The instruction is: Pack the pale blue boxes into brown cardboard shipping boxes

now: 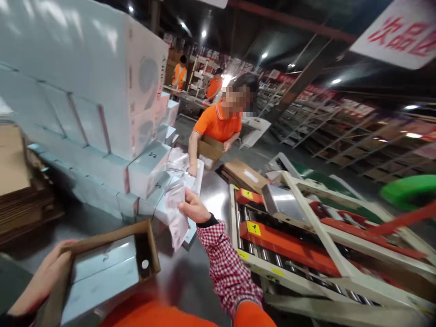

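Observation:
An open cardboard box (155,254) tilts in front of me, with light-blue cartons (102,281) packed inside and a round white spot near its right end. My left hand (51,274) grips the box's left wall, its fingers partly hidden and blurred. Farther forward, my right hand (195,208) pinches a clear plastic packet (174,196) with pale contents, over a pile of similar packets (177,161) on light-blue cartons. A co-worker's hand (193,170) touches that pile just beyond mine.
Tall stacked light-blue cartons (85,91) wall off the left side. Flattened cardboard (17,168) is stacked at far left. A co-worker in orange (218,121) holds another cardboard box (208,151) across the metal table (220,197). A roller machine with orange belts (286,243) stands at right.

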The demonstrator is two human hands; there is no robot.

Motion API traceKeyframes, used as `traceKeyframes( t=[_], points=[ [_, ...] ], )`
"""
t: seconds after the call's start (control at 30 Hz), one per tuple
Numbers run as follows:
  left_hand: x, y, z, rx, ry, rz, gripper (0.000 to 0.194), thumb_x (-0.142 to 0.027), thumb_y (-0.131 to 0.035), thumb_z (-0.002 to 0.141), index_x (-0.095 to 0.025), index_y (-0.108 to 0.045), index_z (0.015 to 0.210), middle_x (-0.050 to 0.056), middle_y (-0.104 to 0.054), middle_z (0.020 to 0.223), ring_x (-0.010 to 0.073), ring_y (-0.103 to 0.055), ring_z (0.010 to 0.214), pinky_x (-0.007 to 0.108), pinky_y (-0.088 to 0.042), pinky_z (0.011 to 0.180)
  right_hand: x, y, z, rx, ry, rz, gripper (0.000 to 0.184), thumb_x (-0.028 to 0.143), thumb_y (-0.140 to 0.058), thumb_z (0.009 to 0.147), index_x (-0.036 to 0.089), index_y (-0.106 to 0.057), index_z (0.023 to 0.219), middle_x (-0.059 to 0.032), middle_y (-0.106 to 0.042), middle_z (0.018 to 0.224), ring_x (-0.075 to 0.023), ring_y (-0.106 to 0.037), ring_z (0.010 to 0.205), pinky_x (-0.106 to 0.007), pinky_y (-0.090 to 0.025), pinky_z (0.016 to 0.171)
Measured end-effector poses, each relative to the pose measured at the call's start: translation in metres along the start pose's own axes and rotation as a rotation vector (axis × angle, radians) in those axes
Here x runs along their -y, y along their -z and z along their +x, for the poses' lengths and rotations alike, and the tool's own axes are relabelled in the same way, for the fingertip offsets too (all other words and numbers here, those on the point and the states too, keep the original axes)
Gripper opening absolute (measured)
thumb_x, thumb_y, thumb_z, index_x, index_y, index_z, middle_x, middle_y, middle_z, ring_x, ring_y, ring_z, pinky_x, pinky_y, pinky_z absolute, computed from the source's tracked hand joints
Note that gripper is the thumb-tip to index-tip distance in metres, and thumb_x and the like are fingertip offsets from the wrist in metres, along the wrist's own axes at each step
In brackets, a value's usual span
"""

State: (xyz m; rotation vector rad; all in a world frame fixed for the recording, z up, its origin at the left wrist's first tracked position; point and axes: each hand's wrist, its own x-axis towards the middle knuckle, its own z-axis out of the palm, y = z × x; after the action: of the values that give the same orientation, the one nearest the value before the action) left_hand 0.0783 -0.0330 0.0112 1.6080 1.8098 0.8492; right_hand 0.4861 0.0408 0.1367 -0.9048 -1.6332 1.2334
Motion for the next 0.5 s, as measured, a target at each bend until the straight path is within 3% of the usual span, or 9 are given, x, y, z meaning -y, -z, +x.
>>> traceKeyframes(
  t=[0.13, 0.2, 0.23, 0.3, 0.33, 0.4, 0.5],
  points=[
    [-0.012, 0.007, -0.003, 0.102, 0.103, -0.152, 0.041, -0.047, -0.041, 0.073, -0.018, -0.06, 0.096, 0.012, -0.071, 0.105, 0.0307, -0.063, 0.108, 0.047, -0.046, 0.103, -0.012, -0.095, 0.019, 0.61, 0.04, -0.366, 0.03, 0.044, -0.064, 0.087, 0.016, -0.066, 0.098, -0.0005, -0.067, 0.085, -0.0143, -0.061, 0.074, -0.024, -0.05, 0.067],
    [-0.013, 0.006, -0.006, 0.112, 0.101, -0.174, 0.042, -0.048, -0.04, 0.075, -0.017, -0.059, 0.097, 0.012, -0.07, 0.105, 0.0305, -0.063, 0.107, 0.046, -0.047, 0.102, -0.021, -0.135, 0.03, 0.781, 0.057, -0.514, 0.034, 0.038, -0.074, 0.08, 0.015, -0.067, 0.104, -0.0021, -0.07, 0.089, -0.0163, -0.063, 0.076, -0.025, -0.051, 0.068],
    [-0.013, 0.006, -0.008, 0.115, 0.101, -0.189, 0.042, -0.048, -0.04, 0.076, -0.017, -0.059, 0.097, 0.012, -0.07, 0.106, 0.0305, -0.063, 0.107, 0.047, -0.047, 0.102, -0.023, -0.149, 0.033, 0.798, 0.065, -0.571, 0.043, 0.036, -0.079, 0.076, 0.014, -0.066, 0.111, -0.0052, -0.071, 0.096, -0.0187, -0.065, 0.081, -0.027, -0.052, 0.072],
    [-0.015, 0.006, -0.012, 0.116, 0.109, -0.221, 0.047, -0.05, -0.039, 0.08, -0.015, -0.06, 0.103, 0.014, -0.068, 0.112, 0.031, -0.062, 0.11, 0.048, -0.046, 0.103, -0.022, -0.161, 0.027, 0.722, 0.115, -0.649, 0.053, 0.037, -0.078, 0.077, 0.013, -0.062, 0.121, -0.012, -0.069, 0.114, -0.0231, -0.065, 0.099, -0.031, -0.052, 0.086],
    [-0.017, 0.008, -0.015, 0.102, 0.115, -0.235, 0.052, -0.052, -0.038, 0.082, -0.014, -0.058, 0.111, 0.015, -0.066, 0.119, 0.0311, -0.061, 0.115, 0.048, -0.045, 0.105, -0.019, -0.158, 0.019, 0.642, 0.15, -0.656, 0.047, 0.037, -0.073, 0.083, 0.013, -0.062, 0.122, -0.013, -0.068, 0.118, -0.0231, -0.063, 0.105, -0.033, -0.051, 0.092],
    [-0.021, 0.017, -0.022, 0.065, 0.131, -0.273, 0.064, -0.055, -0.039, 0.086, -0.011, -0.049, 0.13, 0.017, -0.057, 0.135, 0.0308, -0.053, 0.127, 0.046, -0.041, 0.11, -0.016, -0.138, -0.009, 0.419, 0.161, -0.598, 0.03, 0.037, -0.058, 0.094, 0.017, -0.066, 0.114, -0.0105, -0.069, 0.112, -0.0204, -0.063, 0.104, -0.034, -0.049, 0.095],
    [-0.021, 0.037, -0.042, -0.024, 0.206, -0.304, 0.078, -0.064, -0.049, 0.08, -0.009, -0.046, 0.135, 0.02, -0.054, 0.139, 0.0337, -0.052, 0.129, 0.045, -0.046, 0.106, -0.032, -0.099, -0.058, 0.005, -0.07, -0.385, 0.034, 0.048, -0.056, 0.092, 0.022, -0.068, 0.109, -0.0097, -0.069, 0.106, -0.0219, -0.064, 0.098, -0.04, -0.051, 0.091]
  ],
)
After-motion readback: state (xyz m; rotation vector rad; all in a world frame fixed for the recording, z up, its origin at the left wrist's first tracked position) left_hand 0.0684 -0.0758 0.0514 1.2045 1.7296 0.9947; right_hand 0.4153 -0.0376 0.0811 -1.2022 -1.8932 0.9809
